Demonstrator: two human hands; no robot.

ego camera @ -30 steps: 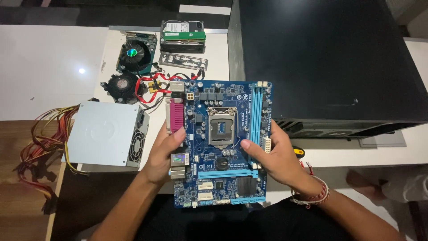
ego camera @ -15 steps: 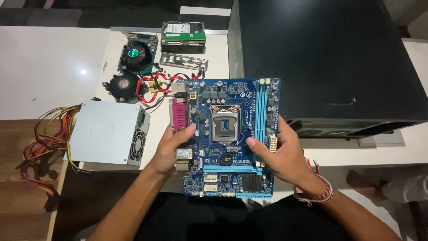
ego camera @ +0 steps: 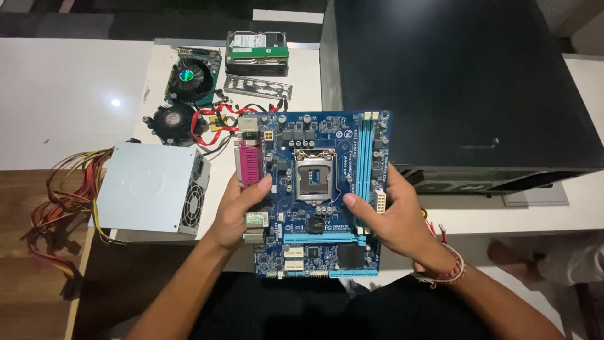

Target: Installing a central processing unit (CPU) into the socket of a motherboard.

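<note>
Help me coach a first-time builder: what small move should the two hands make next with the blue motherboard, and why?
Probably ease the motherboard rightward toward the black computer case. Both the left hand and right hand grip its side edges, holding it above the table, and the case lies right beside it.

There is 1 blue board (ego camera: pixel 314 189) with lots of tiny parts on it, and 2 hands hold it: 1 left hand (ego camera: pixel 242 211) and 1 right hand (ego camera: pixel 393 217). On the white table (ego camera: pixel 63 101) there are 2 round fans (ego camera: pixel 187 77), 1 grey power box (ego camera: pixel 151 187), 1 bunch of coloured wires (ego camera: pixel 63 189), 1 thin metal plate (ego camera: pixel 258 86) with holes, 1 hard drive (ego camera: pixel 257 51) and 1 big black case (ego camera: pixel 459 88).
</note>
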